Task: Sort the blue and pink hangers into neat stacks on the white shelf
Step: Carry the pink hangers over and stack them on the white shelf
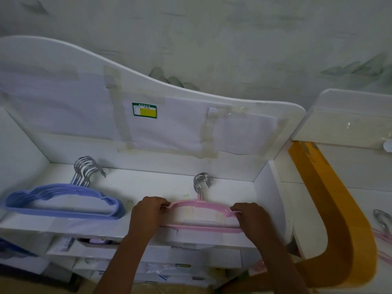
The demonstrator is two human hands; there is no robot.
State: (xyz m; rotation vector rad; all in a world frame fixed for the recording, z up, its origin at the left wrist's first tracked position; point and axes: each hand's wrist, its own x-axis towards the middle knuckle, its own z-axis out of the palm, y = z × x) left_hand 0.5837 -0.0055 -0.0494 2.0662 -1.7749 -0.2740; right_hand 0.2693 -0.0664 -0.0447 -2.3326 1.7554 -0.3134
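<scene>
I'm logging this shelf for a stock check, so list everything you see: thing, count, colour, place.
blue hangers: one stack, count unclear, blue with metal hooks, shelf left
pink hangers: one stack, count unclear, pink with metal hooks, shelf right
white shelf: one, white, centre
label: one, green and yellow, back panel
more pink hangers: count unclear, far right edge
left hand: gripping pink stack's left end
right hand: gripping its right end

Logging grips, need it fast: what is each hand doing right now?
Left hand: closed on the left end of the pink hangers.
Right hand: closed on the right end of the same stack.
</scene>
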